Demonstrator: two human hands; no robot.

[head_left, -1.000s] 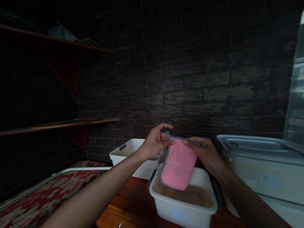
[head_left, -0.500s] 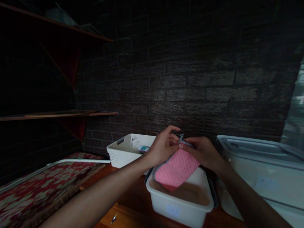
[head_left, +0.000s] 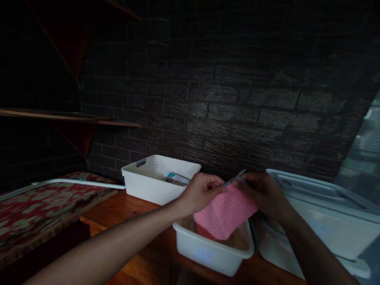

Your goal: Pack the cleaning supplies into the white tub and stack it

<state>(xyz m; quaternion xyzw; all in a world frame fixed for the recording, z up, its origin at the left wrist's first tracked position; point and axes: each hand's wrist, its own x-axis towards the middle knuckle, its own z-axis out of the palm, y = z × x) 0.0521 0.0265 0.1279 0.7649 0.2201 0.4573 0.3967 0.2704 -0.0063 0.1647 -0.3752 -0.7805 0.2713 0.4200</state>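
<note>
A pink textured cloth (head_left: 227, 213) with a dark patterned edging hangs from my two hands, its lower part over the inside of a white plastic tub (head_left: 208, 253). My left hand (head_left: 206, 192) pinches the cloth's upper left edge. At the upper right, near a small loop of the trim, my right hand (head_left: 261, 192) grips the same cloth. Part of the tub's inside is hidden behind the cloth.
Behind and left stands a white perforated basket (head_left: 148, 186) with a tube (head_left: 175, 178) in it. Lidded storage boxes (head_left: 332, 221) sit to the right. The wooden surface (head_left: 133, 208) meets a red patterned fabric (head_left: 56, 206) and a white rail (head_left: 80, 181). A brick wall rises behind.
The view has shifted, showing more of the basket and its tube. My hands have spread slightly apart along the cloth's top edge, and the cloth hangs wider.
</note>
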